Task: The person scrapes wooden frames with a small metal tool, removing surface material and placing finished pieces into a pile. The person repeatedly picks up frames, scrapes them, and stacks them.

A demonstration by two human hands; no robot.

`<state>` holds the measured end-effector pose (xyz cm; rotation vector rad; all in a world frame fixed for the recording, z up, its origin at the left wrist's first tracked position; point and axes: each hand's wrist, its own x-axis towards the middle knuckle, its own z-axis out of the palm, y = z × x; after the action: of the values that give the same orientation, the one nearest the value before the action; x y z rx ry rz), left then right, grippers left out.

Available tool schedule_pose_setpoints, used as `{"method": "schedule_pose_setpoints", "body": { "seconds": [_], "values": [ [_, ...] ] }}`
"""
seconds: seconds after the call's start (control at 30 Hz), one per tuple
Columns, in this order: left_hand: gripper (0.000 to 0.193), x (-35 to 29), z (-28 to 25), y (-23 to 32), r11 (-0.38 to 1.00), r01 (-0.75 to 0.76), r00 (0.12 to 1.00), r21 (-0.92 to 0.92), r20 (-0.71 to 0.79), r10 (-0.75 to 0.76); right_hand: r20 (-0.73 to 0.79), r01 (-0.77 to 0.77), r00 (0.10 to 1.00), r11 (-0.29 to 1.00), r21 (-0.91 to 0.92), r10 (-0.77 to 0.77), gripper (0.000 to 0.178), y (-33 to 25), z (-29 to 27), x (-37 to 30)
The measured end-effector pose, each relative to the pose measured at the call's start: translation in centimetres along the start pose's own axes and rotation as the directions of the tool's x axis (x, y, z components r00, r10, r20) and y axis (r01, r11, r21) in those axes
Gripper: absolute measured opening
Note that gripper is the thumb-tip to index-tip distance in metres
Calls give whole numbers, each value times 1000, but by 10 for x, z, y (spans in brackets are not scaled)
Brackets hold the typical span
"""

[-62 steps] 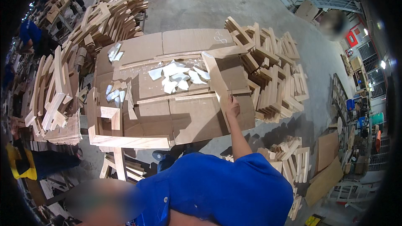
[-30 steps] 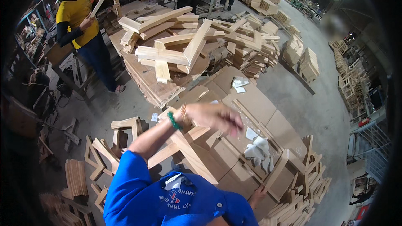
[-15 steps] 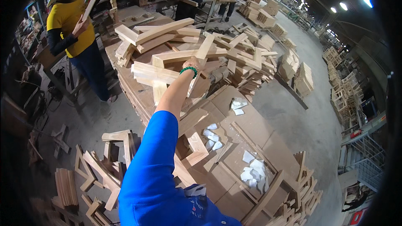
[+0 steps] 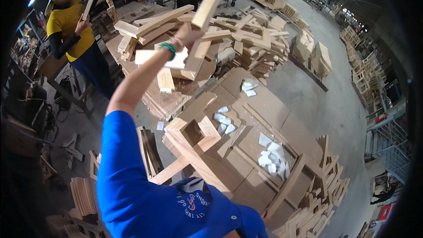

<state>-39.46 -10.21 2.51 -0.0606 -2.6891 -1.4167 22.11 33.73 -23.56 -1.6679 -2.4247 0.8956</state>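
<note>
My left hand (image 4: 187, 36), with a green bead bracelet at the wrist, reaches out over the far workbench. It is closed around a pale wooden frame piece (image 4: 211, 2), whose long bar tilts up and away to the right. Just under the hand lie more joined wooden pieces (image 4: 165, 80) on the brown bench top (image 4: 152, 100). To their left is a heap of angled wooden frame parts (image 4: 163, 21). My right hand is out of sight; only blue cloth of that side shows at the lower edge.
Nearer me, a cardboard-covered surface (image 4: 264, 101) bears white scraps (image 4: 273, 156) and an angled wooden frame (image 4: 194, 161). Stacked wood parts (image 4: 319, 198) stand at the lower right, more (image 4: 251, 39) beyond the bench. A co-worker in yellow (image 4: 72, 31) holds a wooden piece at the left.
My left hand has lifted the wooden piece off the heap, up and slightly left. The view has shifted, showing more of the near wooden frame and my shirt front.
</note>
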Motion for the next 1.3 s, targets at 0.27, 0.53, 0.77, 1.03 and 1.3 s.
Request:
{"method": "schedule_pose_setpoints", "body": {
  "seconds": [0.27,0.53,0.77,1.03,1.3],
  "values": [
    [47,-169,-121,127,750,-234,972,-619,-136,191,-124,416,907,811,411,-402,29,-64,-18,48],
    [68,-274,-70,102,-123,14,834,-992,-56,549,149,504,708,642,577,-690,30,-157,-50,53],
    [63,-311,37,99,-634,309,823,-709,-135,552,-149,838,94,-3,545,-984,28,-266,-138,-46],
    [64,-334,95,113,-674,400,803,-621,-117,584,-211,944,-20,-87,317,-977,39,-283,-167,-88],
    [66,-344,112,114,-660,408,799,-631,-103,592,-121,966,-56,-84,243,-991,36,-269,-163,-91]
  ]
}}
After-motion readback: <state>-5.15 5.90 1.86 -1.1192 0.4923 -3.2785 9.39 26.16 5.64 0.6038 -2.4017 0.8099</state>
